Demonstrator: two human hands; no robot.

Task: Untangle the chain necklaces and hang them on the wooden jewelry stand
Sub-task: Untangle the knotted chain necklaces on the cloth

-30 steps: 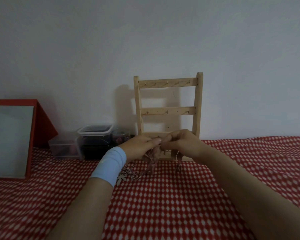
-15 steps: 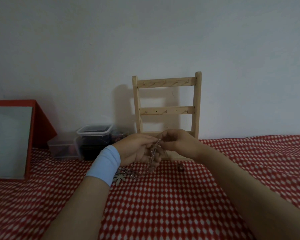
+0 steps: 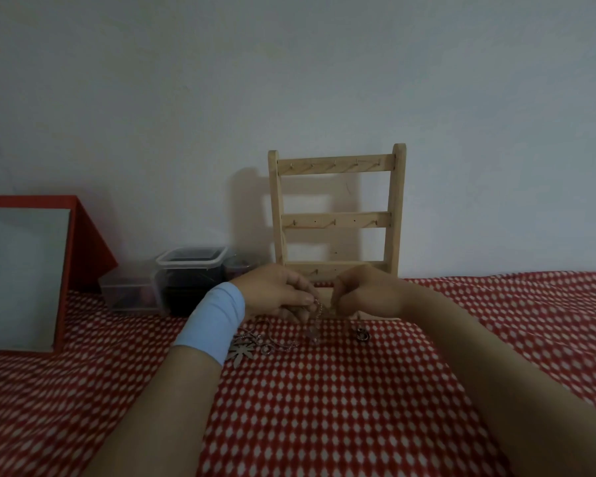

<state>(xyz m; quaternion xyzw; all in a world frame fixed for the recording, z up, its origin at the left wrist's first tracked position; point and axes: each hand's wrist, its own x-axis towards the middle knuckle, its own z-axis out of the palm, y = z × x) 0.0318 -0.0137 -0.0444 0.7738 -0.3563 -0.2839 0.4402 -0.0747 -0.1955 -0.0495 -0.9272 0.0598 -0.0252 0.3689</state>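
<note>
The person sits at a surface covered with a red cloth point(image 3: 324, 407) patterned in small white diamonds, both forearms stretched forward. The two hands meet low over the cloth, just in front of the foot of the wooden jewelry stand point(image 3: 338, 220).

The left hand point(image 3: 276, 294), with a pale blue wristband point(image 3: 214, 321) around its wrist, has thumb and fingers curled together, pinching a strand of the chain necklaces point(image 3: 319, 309) at its fingertips. The right hand point(image 3: 367, 294) is close beside it, fingers bent downward and inward, and it seems to nip the same strand on the other side; the fingertips face away from me, so the exact grip is hard to make out.

A short length of chain runs between the two hands and another part droops from the left fingertips down to the cloth. The rest of the necklaces lie in a loose tangle on the cloth below the left wrist, where a silver flower-shaped pendant point(image 3: 242, 352) rests flat. A small dark ring-like pendant point(image 3: 362, 334) lies apart on the cloth under the right hand.

The stand is upright against the pale wall point(image 3: 289, 80), its rungs set with small hooks, and no chain hangs from the ones I can see. To its left sit clear plastic containers point(image 3: 190, 270), one with dark contents, and farther left a mirror point(image 3: 21, 277) in a red frame leans back.
</note>
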